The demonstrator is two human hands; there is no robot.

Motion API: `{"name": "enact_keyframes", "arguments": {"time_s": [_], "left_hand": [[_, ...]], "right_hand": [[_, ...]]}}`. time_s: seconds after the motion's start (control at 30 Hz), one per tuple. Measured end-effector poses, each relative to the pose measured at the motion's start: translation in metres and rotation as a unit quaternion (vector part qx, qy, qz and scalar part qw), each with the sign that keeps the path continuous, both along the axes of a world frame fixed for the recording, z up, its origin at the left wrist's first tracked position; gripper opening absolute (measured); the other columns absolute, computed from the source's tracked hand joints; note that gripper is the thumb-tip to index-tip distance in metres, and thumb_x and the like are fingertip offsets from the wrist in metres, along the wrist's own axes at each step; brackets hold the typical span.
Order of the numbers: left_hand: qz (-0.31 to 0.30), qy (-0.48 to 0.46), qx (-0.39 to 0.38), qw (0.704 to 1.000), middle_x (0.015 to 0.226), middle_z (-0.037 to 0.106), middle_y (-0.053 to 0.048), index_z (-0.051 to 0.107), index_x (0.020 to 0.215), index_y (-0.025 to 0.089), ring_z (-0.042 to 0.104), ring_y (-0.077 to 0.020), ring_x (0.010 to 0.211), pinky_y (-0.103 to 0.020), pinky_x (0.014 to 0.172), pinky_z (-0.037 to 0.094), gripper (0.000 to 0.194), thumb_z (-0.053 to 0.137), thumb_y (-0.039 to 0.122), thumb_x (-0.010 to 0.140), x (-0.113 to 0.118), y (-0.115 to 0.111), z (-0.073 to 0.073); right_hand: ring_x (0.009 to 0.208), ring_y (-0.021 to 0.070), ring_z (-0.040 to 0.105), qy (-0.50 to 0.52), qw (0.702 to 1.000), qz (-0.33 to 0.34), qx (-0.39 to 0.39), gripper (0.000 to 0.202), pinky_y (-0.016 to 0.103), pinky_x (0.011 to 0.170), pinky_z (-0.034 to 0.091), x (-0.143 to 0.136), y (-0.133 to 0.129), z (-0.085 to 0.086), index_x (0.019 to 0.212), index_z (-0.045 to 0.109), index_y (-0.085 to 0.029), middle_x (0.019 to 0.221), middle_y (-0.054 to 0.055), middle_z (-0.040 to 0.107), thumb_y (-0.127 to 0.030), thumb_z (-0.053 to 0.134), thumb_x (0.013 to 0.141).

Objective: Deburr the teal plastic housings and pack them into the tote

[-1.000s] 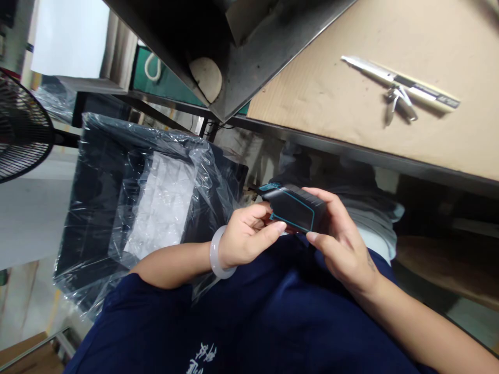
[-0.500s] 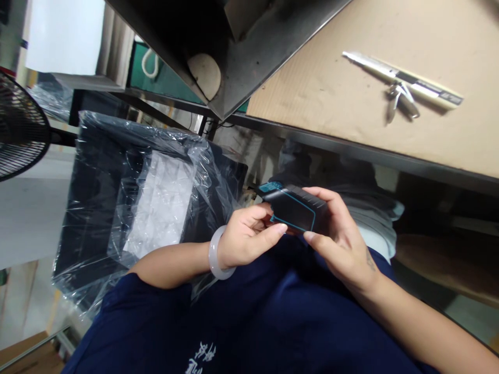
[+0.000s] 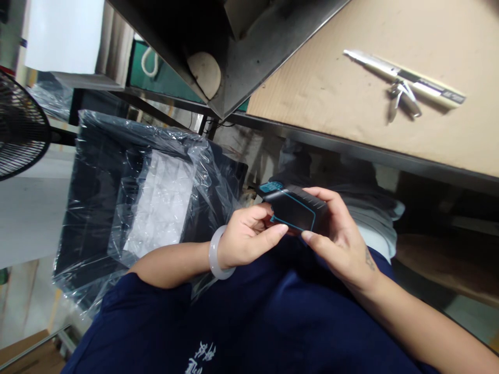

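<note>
Between my two hands, in front of my body, is a black plastic casing [image 3: 293, 209] with blue outlines and a blue patch at its left end. My left hand [image 3: 249, 234], with a pale bangle at the wrist, grips its left end, the thumb along the lower edge. Around the right end closes my right hand [image 3: 338, 241], its thumb on the lower edge and its fingers behind. The casing is tilted, and its far side is hidden. Exactly what it belongs to I cannot tell.
To the left stands a dark bin [image 3: 97, 208] lined with clear plastic, with white sheeting [image 3: 159, 202] inside. A black fan [image 3: 21, 127] is at the far left. On the tan worktop [image 3: 312, 93] lie a silver pen-like cutter [image 3: 405, 78] and a small metal clip [image 3: 403, 101]. A metal tray [image 3: 268, 57] juts out above.
Hardly anything differs. My right thumb has slid very slightly left along the casing's lower edge; both hands keep their hold.
</note>
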State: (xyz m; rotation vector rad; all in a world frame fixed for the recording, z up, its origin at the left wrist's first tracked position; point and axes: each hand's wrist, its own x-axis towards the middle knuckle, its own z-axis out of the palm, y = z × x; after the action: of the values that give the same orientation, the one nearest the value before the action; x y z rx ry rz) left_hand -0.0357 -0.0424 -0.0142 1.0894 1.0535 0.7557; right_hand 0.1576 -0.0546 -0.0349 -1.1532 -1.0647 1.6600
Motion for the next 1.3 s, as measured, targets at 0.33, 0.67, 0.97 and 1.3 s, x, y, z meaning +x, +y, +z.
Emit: {"name": "enact_keyframes", "arguments": {"time_s": [0.33, 0.67, 0.97, 1.3], "left_hand": [[0.004, 0.008, 0.012, 1.0, 0.084, 0.079, -0.007, 0.075, 0.092, 0.014, 0.075, -0.0188, 0.076, -0.025, 0.068, 0.061, 0.017, 0.074, 0.032, 0.09, 0.001, 0.0, 0.0], [-0.015, 0.032, -0.008, 0.999, 0.066, 0.063, 0.001, 0.066, 0.081, 0.017, 0.055, -0.0104, 0.054, -0.021, 0.05, 0.047, 0.02, 0.077, 0.032, 0.085, 0.005, 0.002, 0.007], [-0.016, 0.023, -0.006, 1.0, 0.068, 0.068, -0.001, 0.07, 0.084, 0.016, 0.064, -0.0135, 0.059, -0.023, 0.054, 0.053, 0.025, 0.079, 0.039, 0.087, 0.005, 0.006, 0.005], [0.015, -0.076, -0.07, 0.995, 0.091, 0.082, -0.01, 0.076, 0.101, 0.015, 0.081, -0.0262, 0.086, -0.037, 0.081, 0.067, 0.032, 0.078, 0.044, 0.091, 0.0, 0.009, -0.004]], "right_hand": [[0.101, 0.0206, 0.068, -0.004, 1.0, -0.011, 0.008, 0.052, 0.032, 0.086, 0.058, -0.001, 0.0, 0.0, 0.126, 0.052, -0.028, 0.118, 0.005, 0.067, -0.045, 0.081, 0.085], [0.1, 0.022, 0.067, -0.039, 0.999, -0.005, 0.012, 0.052, 0.036, 0.086, 0.058, -0.001, 0.002, -0.002, 0.125, 0.05, -0.028, 0.118, 0.005, 0.065, -0.039, 0.077, 0.082], [0.102, 0.0228, 0.067, -0.028, 0.999, -0.016, -0.007, 0.053, 0.038, 0.089, 0.059, -0.003, 0.0, -0.005, 0.126, 0.052, -0.028, 0.118, 0.005, 0.066, -0.044, 0.08, 0.084], [0.083, 0.0199, 0.066, 0.042, 0.998, -0.027, -0.032, 0.047, 0.035, 0.074, 0.059, 0.002, -0.007, -0.01, 0.135, 0.058, -0.033, 0.11, 0.004, 0.07, -0.049, 0.074, 0.094]]}}
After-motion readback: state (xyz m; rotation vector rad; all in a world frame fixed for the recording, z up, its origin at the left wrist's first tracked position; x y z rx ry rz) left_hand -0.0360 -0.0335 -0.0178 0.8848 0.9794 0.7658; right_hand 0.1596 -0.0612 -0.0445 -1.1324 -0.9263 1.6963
